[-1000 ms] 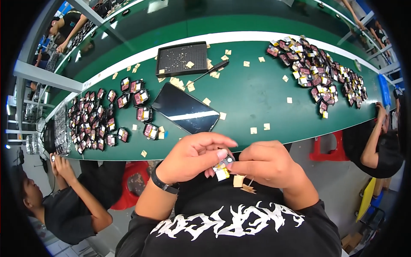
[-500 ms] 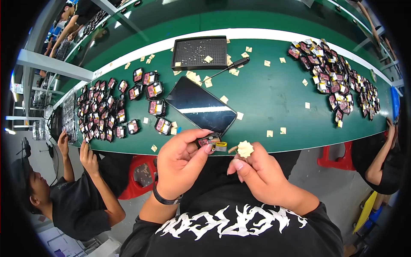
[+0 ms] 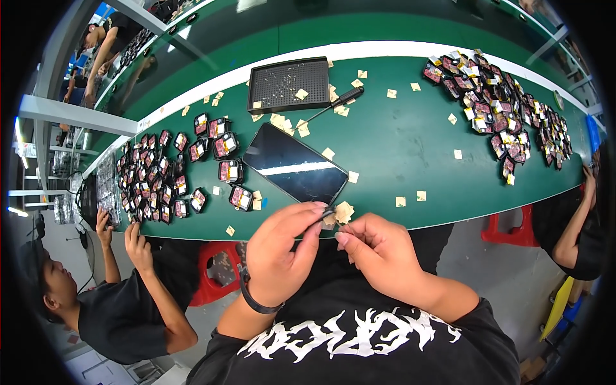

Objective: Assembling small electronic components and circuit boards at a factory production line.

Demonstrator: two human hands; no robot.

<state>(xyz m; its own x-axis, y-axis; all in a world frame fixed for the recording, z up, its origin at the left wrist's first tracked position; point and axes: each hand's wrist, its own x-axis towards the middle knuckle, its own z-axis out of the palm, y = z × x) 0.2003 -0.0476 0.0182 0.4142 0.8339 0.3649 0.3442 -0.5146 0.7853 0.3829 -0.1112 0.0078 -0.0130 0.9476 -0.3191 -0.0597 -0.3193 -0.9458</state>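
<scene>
Over the near table edge, my left hand is closed on a small black device housing, pinched between thumb and fingers and seen nearly edge-on. My right hand has its fingers bent together, with a fanned stack of cream square pads at its fingertips. The stack sits right beside the housing; whether they touch I cannot tell. Just beyond both hands lies a dark phone-like slab with a glossy face.
A black perforated tray and a screwdriver lie farther back among scattered cream squares. Many open housings with circuit boards cover the left and right of the green table. A co-worker sits at left.
My right hand has moved left, bringing the pad stack up to the housing. My left hand has turned the housing edge-on; its board and yellow-wrapped part no longer show clearly.
</scene>
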